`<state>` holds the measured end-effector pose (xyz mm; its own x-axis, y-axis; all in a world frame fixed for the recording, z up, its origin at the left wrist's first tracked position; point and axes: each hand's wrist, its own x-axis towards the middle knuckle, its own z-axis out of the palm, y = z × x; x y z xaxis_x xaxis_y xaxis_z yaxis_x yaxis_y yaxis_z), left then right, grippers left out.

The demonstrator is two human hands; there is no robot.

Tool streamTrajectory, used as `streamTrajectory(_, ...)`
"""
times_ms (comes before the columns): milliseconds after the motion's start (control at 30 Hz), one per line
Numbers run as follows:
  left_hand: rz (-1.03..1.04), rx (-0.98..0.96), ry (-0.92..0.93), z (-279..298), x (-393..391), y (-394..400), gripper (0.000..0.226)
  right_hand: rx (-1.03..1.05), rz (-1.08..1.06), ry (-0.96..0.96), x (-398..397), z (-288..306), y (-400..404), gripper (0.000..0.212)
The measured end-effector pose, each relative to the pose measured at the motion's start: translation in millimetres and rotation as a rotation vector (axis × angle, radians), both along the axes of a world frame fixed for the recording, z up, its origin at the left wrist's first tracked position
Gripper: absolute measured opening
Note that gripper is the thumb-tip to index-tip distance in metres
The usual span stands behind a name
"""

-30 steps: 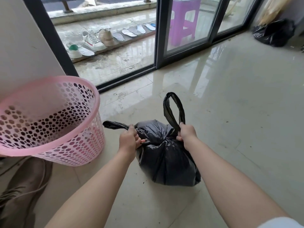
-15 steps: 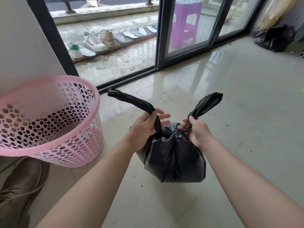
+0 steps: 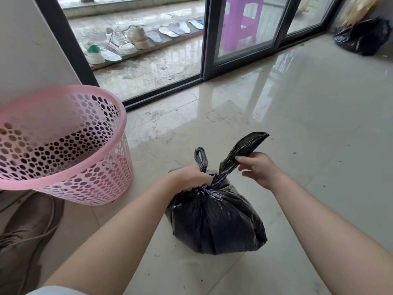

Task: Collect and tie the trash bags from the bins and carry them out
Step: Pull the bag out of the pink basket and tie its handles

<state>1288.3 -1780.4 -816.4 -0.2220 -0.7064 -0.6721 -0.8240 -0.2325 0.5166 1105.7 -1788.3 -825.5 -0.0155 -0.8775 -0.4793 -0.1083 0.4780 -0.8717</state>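
Glossy black trash bag [image 3: 214, 220] between the hands, pink basket [image 3: 63, 145] dotted with round holes left of them, pale cream glossy floor tiles [image 3: 308, 124] beneath, purple stool [image 3: 240, 22] beyond, second black bag [image 3: 361, 37] far right, white shoes [image 3: 119, 42] far ahead

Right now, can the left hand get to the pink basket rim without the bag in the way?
Probably yes. The left hand grips the black bag at its neck, and the pink basket stands on the left hand's side with bare floor between. It would need to let go first.
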Motion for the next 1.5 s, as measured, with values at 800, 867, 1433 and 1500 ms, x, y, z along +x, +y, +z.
streamTrajectory(800,0.145,-0.373,0.156,-11.3,13.2,3.4,0.021,-0.489,0.426,0.817,18.2,11.2,-2.5,0.065)
streamTrajectory(867,0.053,-0.347,0.207,-12.8,13.3,3.1,0.019,-0.57,0.59,0.973,28.6,16.2,-3.7,0.071)
streamTrajectory(1433,0.244,-0.17,0.528,8.6,23.5,-9.8,0.034,-0.059,0.615,0.623,56.0,98.4,-4.4,0.026)
streamTrajectory(1500,0.265,-0.178,0.504,4.0,24.8,-9.5,0.039,-0.005,0.643,0.619,61.3,94.8,1.3,0.031)
